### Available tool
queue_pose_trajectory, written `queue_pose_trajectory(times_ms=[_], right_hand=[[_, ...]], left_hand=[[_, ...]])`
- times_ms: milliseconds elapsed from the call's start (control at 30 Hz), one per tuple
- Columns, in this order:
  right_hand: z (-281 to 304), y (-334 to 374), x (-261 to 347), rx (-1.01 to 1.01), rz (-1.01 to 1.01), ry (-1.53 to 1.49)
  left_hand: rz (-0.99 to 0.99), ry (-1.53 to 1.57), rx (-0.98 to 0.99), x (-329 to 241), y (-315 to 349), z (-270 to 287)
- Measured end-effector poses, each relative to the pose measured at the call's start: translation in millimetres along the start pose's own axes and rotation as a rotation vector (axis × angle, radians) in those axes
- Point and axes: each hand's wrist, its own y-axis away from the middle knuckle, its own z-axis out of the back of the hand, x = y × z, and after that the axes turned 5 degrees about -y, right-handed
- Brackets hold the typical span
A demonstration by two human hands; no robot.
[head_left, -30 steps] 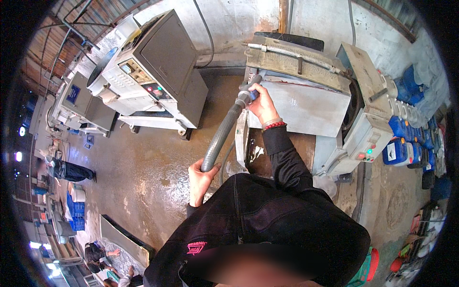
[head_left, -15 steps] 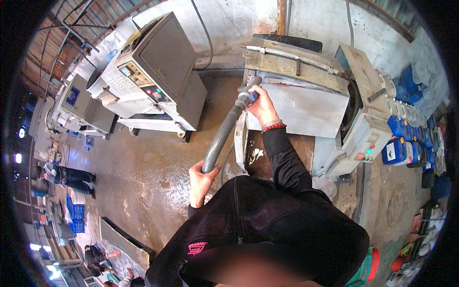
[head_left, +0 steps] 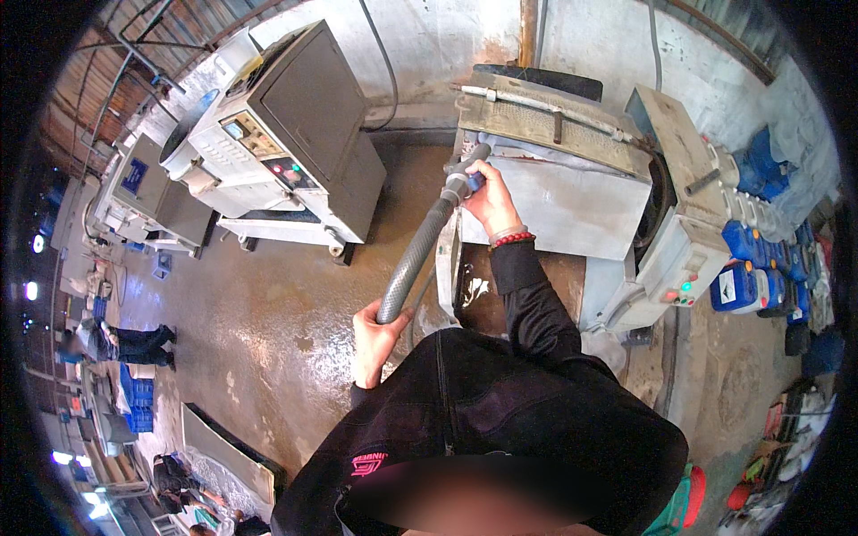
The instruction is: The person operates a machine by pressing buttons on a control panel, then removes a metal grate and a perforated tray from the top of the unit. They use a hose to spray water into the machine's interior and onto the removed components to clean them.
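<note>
A grey ribbed hose (head_left: 415, 268) runs slantwise up and to the right in front of me. My left hand (head_left: 379, 338) is closed round its lower part, near my jacket. At the upper end sits a grey pipe nozzle (head_left: 471, 163) with a valve that has a blue part. My right hand (head_left: 492, 198), with a red bead bracelet at the wrist, grips the nozzle by this valve. The nozzle tip is at the left edge of a pale metal machine (head_left: 554, 201), whose slanted lid carries a long bar. What lies under my fingers is hidden.
Another machine (head_left: 299, 134) on small feet stands at the far left, above the wet floor (head_left: 277, 304). Blue canisters (head_left: 737, 286) line the right side. A control box (head_left: 688, 281) with lit buttons is nearby. Other people (head_left: 134, 344) are at the left; a long panel (head_left: 228, 447) lies lower left.
Both my hands and the hose keep nearly the same place. At the left, the standing person's arms and posture have shifted, and the people at lower left have moved a little.
</note>
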Motion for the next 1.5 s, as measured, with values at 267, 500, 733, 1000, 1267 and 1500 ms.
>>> queue_pose_trajectory(times_ms=[267, 500, 733, 1000, 1267, 1500], right_hand=[[9, -4, -1, 0.024, -0.002, -0.007], [5, -3, -2, -0.003, -0.008, 0.019], [5, -6, -4, 0.009, -0.026, 0.017], [13, -10, -3, 0.010, -0.012, -0.013], [14, -10, 0, 0.028, -0.030, 0.016], [18, -12, 0, 0.017, -0.034, 0.026]], left_hand=[[-0.010, 0.017, -0.008, 1, 2, 0], [0.000, 0.008, -0.005, 3, 1, -1], [0.024, 0.021, -0.011, 4, 2, -1], [-0.006, 0.018, -0.026, 8, -1, -4], [0.009, 0.010, -0.006, 5, 0, -4], [0.001, 0.001, -0.006, 2, 1, -4]])
